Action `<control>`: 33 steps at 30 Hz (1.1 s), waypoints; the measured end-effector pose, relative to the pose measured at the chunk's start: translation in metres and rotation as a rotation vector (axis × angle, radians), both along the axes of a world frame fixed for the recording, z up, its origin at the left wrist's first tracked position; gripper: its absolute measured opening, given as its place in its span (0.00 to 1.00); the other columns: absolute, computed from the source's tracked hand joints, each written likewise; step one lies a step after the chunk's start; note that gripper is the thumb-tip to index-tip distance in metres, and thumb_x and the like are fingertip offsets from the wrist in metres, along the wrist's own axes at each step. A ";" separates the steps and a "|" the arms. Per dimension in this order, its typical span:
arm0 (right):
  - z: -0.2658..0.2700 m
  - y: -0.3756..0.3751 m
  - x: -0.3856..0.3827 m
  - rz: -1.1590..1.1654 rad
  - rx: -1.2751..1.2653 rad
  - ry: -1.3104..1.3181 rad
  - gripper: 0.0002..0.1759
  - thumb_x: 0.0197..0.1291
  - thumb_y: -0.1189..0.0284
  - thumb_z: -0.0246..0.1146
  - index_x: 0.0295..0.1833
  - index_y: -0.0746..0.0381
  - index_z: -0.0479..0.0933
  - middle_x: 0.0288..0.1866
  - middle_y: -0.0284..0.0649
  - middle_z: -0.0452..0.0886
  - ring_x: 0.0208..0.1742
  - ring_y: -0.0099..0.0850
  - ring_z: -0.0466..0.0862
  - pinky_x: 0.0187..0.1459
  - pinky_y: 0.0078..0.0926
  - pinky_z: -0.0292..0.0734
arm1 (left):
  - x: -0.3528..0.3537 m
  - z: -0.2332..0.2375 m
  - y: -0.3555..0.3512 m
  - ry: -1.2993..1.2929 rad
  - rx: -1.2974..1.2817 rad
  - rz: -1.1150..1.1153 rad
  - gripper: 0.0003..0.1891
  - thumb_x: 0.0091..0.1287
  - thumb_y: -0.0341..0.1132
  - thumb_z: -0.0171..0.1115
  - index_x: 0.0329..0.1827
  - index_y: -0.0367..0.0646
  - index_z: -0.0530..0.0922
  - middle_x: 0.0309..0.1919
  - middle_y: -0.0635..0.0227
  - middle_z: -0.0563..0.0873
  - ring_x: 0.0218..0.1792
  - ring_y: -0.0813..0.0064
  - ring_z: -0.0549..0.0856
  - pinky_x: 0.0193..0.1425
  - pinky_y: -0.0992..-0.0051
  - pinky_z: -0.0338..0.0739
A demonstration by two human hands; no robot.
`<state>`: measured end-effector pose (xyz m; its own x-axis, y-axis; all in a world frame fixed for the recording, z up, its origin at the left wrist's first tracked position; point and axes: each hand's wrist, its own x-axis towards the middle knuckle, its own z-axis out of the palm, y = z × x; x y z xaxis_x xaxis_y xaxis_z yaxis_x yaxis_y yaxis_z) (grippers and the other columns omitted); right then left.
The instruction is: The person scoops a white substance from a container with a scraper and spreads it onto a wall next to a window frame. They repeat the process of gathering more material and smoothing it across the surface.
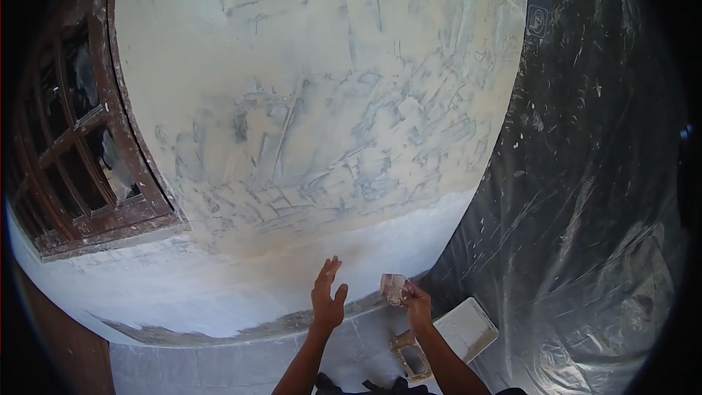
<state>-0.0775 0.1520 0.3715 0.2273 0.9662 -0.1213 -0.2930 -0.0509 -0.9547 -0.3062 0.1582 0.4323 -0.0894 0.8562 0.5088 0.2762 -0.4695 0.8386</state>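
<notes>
My left hand is raised in front of the lower wall, fingers stretched out and thumb apart, holding nothing. My right hand is closed around a putty knife, whose wide blade is smeared with pale filler and points up and to the left. Before both hands stands the wall, cream with grey, streaky filler marks on its upper part and whiter lower down. Whether either hand touches the wall cannot be told; both seem apart from it.
A brown wooden window with panes is set at the left. Dark plastic sheeting hangs on the right, splashed with white. Below my right arm lie a whitish rectangular tray and a smaller frame-like object on grey floor tiles.
</notes>
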 end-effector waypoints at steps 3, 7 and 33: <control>-0.034 -0.041 0.072 -0.036 -0.122 0.115 0.22 0.70 0.84 0.57 0.69 0.73 0.76 0.61 0.45 0.85 0.59 0.36 0.86 0.62 0.34 0.81 | 0.089 -0.090 -0.023 -0.020 -0.202 -0.089 0.26 0.76 0.37 0.57 0.75 0.39 0.72 0.75 0.47 0.74 0.79 0.45 0.67 0.81 0.53 0.61; -0.088 -0.089 0.156 -0.110 -0.238 0.118 0.24 0.70 0.82 0.56 0.71 0.74 0.73 0.62 0.47 0.83 0.61 0.38 0.85 0.63 0.38 0.81 | 0.176 -0.164 -0.060 0.016 -0.423 -0.180 0.26 0.78 0.39 0.55 0.76 0.38 0.71 0.76 0.47 0.73 0.79 0.45 0.68 0.81 0.54 0.61; -0.311 -0.189 0.255 0.180 -0.541 -0.721 0.15 0.66 0.80 0.60 0.57 0.66 0.82 0.47 0.56 0.89 0.52 0.53 0.88 0.52 0.40 0.82 | 0.313 -0.422 -0.180 -0.658 -1.609 -0.298 0.45 0.79 0.62 0.47 0.86 0.35 0.50 0.84 0.51 0.58 0.83 0.51 0.60 0.86 0.52 0.48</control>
<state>0.1774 -0.0371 0.0606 0.2750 0.8473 -0.4544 0.4201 -0.5311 -0.7358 0.0065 -0.0223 0.0099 0.3254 0.4499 -0.8317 -0.2003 0.8924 0.4044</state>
